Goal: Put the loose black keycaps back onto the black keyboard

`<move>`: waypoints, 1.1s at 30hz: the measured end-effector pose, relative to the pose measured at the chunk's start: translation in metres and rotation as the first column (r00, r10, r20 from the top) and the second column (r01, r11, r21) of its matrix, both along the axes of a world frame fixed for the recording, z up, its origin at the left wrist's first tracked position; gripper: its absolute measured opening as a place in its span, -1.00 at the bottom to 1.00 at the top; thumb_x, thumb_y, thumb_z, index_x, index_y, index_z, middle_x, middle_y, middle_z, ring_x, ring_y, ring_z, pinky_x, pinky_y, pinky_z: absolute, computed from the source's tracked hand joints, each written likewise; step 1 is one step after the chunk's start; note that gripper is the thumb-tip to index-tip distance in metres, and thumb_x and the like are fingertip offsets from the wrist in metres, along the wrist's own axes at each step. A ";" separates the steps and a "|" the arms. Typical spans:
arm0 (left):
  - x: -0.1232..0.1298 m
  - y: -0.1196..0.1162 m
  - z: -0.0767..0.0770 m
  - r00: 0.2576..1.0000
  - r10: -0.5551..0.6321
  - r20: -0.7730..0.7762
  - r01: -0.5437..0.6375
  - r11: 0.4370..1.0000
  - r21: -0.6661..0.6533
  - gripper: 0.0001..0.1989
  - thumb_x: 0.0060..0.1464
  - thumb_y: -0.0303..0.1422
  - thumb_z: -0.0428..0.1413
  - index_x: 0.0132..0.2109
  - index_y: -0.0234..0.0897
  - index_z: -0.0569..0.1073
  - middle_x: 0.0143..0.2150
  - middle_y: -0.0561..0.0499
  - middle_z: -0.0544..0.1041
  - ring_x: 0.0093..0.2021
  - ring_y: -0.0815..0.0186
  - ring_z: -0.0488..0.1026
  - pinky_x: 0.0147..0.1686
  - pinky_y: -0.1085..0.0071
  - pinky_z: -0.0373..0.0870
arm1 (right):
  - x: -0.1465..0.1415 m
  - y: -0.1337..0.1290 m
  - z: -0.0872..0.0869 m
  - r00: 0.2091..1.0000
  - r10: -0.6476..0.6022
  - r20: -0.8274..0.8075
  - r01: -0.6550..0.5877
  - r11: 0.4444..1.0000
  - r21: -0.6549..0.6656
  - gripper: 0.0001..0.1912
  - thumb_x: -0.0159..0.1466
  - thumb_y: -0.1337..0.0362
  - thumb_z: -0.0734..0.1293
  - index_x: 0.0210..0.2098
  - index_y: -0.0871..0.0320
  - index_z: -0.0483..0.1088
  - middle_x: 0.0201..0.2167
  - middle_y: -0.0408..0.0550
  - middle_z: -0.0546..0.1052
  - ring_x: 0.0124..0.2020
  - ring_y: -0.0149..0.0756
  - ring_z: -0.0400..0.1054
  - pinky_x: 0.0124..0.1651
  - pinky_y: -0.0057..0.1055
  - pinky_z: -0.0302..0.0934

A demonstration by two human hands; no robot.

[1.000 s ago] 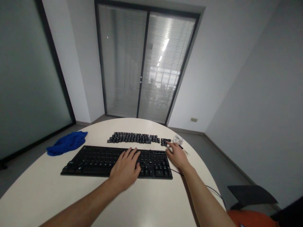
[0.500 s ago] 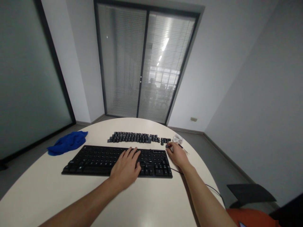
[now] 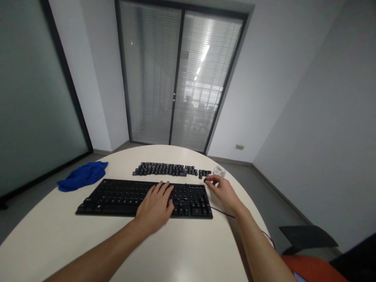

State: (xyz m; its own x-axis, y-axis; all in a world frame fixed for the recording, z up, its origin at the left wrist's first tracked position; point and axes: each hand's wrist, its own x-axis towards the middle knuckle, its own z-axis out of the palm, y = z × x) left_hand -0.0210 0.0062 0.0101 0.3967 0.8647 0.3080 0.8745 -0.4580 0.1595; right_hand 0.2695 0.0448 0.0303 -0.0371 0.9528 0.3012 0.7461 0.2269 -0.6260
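I'm watching the right hand pinching a small dark keycap between thumb and fingers, just past the far right corner of the black keyboard. From that grip, the keyboard is stretching leftward across the desk, its long axis running side to side; loose keycaps are lying just left and beyond. The left hand, farther from them, is resting fingers-apart on the keyboard, gripping nothing.

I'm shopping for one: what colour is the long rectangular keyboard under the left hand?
The long rectangular keyboard is black, best seen in the head view.
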 end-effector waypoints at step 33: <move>0.000 -0.001 0.003 1.000 -0.003 -0.020 0.003 1.000 0.005 -0.49 0.26 -0.32 -0.09 0.31 -0.33 0.33 0.38 -0.13 0.29 0.38 0.02 0.16 0.34 0.03 0.12 | -0.020 -0.019 0.011 0.912 0.402 -0.079 -0.409 0.904 -0.126 -0.86 0.18 0.16 0.47 -0.34 0.09 0.59 -0.14 -0.01 0.55 -0.03 -0.15 0.40 0.15 -0.17 0.20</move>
State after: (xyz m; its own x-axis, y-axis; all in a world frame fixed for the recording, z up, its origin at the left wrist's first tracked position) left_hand -0.0207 0.0055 0.0126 0.4050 0.8620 0.3048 0.8763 -0.4611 0.1398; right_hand 0.2492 0.0262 0.0408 -0.4176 0.8905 0.1809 0.5746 0.4130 -0.7066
